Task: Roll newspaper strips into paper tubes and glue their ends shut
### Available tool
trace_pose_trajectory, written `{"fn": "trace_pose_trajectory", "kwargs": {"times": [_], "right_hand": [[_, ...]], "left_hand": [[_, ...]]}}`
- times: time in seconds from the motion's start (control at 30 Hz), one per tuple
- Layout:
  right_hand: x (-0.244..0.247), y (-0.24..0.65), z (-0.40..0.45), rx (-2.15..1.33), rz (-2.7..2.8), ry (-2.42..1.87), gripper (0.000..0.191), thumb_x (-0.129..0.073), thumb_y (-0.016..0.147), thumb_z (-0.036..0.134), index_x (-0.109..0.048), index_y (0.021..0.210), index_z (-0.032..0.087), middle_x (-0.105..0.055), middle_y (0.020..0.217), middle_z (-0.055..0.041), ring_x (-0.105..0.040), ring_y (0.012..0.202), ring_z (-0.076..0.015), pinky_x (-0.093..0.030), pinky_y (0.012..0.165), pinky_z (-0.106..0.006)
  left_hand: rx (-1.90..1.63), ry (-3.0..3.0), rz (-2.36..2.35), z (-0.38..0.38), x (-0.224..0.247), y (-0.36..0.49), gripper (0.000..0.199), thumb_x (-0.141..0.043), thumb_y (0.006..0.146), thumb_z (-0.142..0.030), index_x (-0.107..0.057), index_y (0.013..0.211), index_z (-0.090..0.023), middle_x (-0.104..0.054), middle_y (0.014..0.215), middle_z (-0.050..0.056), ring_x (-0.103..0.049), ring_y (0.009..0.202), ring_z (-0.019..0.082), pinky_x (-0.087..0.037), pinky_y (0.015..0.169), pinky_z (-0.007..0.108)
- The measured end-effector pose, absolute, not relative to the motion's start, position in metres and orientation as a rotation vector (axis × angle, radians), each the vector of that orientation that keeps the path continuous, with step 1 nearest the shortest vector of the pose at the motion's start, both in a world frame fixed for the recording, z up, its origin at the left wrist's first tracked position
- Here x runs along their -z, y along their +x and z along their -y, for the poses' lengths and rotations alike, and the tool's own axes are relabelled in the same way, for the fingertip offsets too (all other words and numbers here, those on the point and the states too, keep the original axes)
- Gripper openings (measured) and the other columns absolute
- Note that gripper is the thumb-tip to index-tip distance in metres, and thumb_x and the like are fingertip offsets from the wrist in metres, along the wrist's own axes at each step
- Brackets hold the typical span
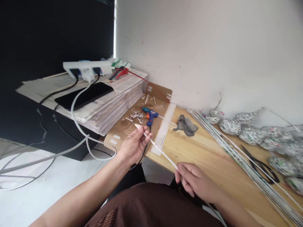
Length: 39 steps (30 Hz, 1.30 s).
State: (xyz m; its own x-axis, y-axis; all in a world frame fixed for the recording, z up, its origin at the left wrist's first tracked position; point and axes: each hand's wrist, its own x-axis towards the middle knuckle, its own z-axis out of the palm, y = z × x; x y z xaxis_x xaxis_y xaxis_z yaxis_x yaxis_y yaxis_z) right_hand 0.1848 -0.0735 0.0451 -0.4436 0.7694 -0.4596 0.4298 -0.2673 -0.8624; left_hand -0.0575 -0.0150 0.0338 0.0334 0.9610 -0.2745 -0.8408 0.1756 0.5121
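Note:
A thin white rolled-paper stick (163, 153) runs slantwise between my two hands, over the table's front edge. My left hand (136, 143) pinches it near its pointed upper end. Lower down, my right hand (193, 178) is closed around the same stick, and part of its length passes below that hand. Just beyond my left fingers, a blue glue gun (151, 116) lies on a brown cardboard sheet (121, 132), with a glue stick poking out of its back. Small white paper scraps (136, 116) are scattered beside the gun.
Left stands a tall paper stack (113, 110) bearing a black phone (85, 95) and a white power strip (87, 69) with trailing cables. Grey cloth (186, 125) lies on the table. Rightward are long paper sticks (227, 148), black scissors (262, 168) and woven paper shapes (251, 135).

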Motion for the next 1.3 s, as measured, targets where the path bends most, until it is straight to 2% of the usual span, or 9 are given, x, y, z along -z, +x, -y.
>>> {"fn": "trace_pose_trajectory", "kwargs": {"times": [0.07,0.23,0.37,0.53,0.83,1.0,1.13,1.2,1.3], "right_hand": [[-0.042,0.189,0.074,-1.924,1.615,-1.432,0.053,-0.029,0.095,0.059,-0.055,0.080,0.016,-0.041,0.042,0.0066,-0.033,0.035,-0.0066,-0.032,0.042,-0.019],[-0.043,0.202,0.079,-2.055,1.644,-1.431,0.049,-0.036,0.094,0.058,-0.057,0.094,0.014,-0.054,0.056,0.0021,-0.044,0.048,-0.0070,-0.037,0.051,-0.019],[-0.046,0.213,0.086,-2.026,1.696,-1.556,0.045,-0.040,0.093,0.056,-0.058,0.098,0.015,-0.060,0.068,-0.0007,-0.044,0.052,-0.0057,-0.031,0.048,-0.016],[-0.047,0.219,0.088,-1.890,1.737,-1.749,0.046,-0.044,0.090,0.057,-0.061,0.092,0.015,-0.061,0.069,-0.0019,-0.046,0.050,-0.0059,-0.031,0.043,-0.016],[-0.033,0.224,0.088,-1.930,1.649,-1.679,0.045,-0.050,0.088,0.056,-0.059,0.081,0.012,-0.057,0.056,0.0003,-0.044,0.047,-0.0054,-0.033,0.046,-0.017],[-0.040,0.205,0.082,-1.927,1.585,-1.496,0.041,-0.046,0.092,0.053,-0.058,0.095,0.014,-0.063,0.070,-0.0024,-0.054,0.056,-0.0078,-0.042,0.053,-0.019],[-0.047,0.170,0.067,-1.765,1.650,-1.416,0.035,-0.054,0.089,0.049,-0.056,0.103,0.016,-0.063,0.087,-0.0044,-0.059,0.064,-0.0104,-0.047,0.053,-0.021],[-0.049,0.151,0.056,-1.713,1.660,-1.371,0.036,-0.056,0.088,0.047,-0.055,0.109,0.018,-0.061,0.084,-0.0023,-0.059,0.062,-0.0101,-0.049,0.053,-0.022],[-0.049,0.126,0.041,-1.685,1.654,-1.269,0.032,-0.059,0.086,0.046,-0.059,0.102,0.018,-0.061,0.086,-0.0023,-0.060,0.063,-0.0102,-0.050,0.054,-0.022]], "left_hand": [[-1.399,0.227,-0.626,0.015,-0.033,-0.058,0.017,-0.053,0.090,-0.016,-0.067,0.086,-0.008,-0.063,0.073,0.004,-0.067,0.071,0.012,-0.058,0.063,0.016],[-1.432,0.216,-0.620,0.011,-0.030,-0.063,0.017,-0.052,0.090,-0.017,-0.067,0.088,-0.008,-0.062,0.071,0.004,-0.067,0.069,0.011,-0.057,0.060,0.015],[-1.444,0.233,-0.627,0.008,-0.028,-0.064,0.015,-0.054,0.089,-0.016,-0.067,0.087,-0.007,-0.062,0.072,0.004,-0.067,0.070,0.011,-0.057,0.061,0.014],[-1.426,0.233,-0.624,0.005,-0.027,-0.061,0.015,-0.055,0.089,-0.016,-0.067,0.088,-0.008,-0.062,0.072,0.004,-0.067,0.070,0.010,-0.057,0.062,0.015],[-1.419,0.259,-0.611,0.006,-0.028,-0.066,0.014,-0.056,0.089,-0.017,-0.067,0.089,-0.009,-0.064,0.072,0.004,-0.068,0.072,0.012,-0.058,0.063,0.015],[-1.354,0.284,-0.624,0.014,-0.029,-0.058,0.014,-0.056,0.089,-0.017,-0.068,0.090,-0.009,-0.067,0.076,0.006,-0.070,0.076,0.014,-0.059,0.068,0.018],[-1.290,0.310,-0.646,0.024,-0.026,-0.050,0.014,-0.060,0.087,-0.020,-0.068,0.091,-0.009,-0.068,0.080,0.007,-0.070,0.080,0.015,-0.058,0.074,0.021],[-1.262,0.342,-0.654,0.028,-0.024,-0.048,0.015,-0.063,0.085,-0.024,-0.069,0.091,-0.010,-0.068,0.083,0.007,-0.069,0.082,0.015,-0.056,0.070,0.020],[-1.232,0.405,-0.674,0.033,-0.023,-0.050,0.020,-0.066,0.083,-0.030,-0.069,0.091,-0.012,-0.068,0.087,0.008,-0.066,0.079,0.013,-0.049,0.057,0.017]]}}
